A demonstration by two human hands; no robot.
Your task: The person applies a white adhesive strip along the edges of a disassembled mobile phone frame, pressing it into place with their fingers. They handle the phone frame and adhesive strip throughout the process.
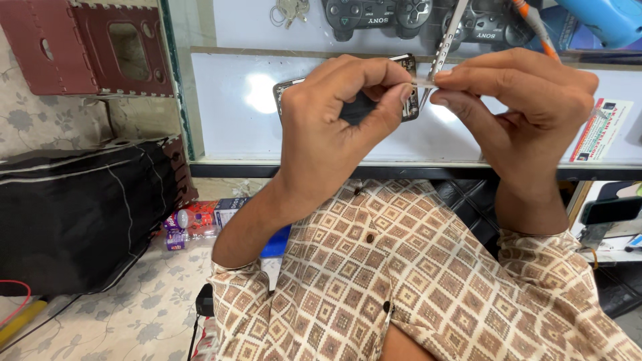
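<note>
My left hand grips an opened phone, held up in front of me with its circuit side showing at the edges; most of it is hidden behind the fingers. My right hand pinches silver tweezers, whose tips meet the phone's upper right corner beside my left thumb and forefinger. A thin pale strip runs between the two hands at the tweezer tips.
A white glass-topped counter lies behind the hands, with two black game controllers, keys and an orange-handled tool. A black bag and maroon stool stand left; bottles lie on the floral floor.
</note>
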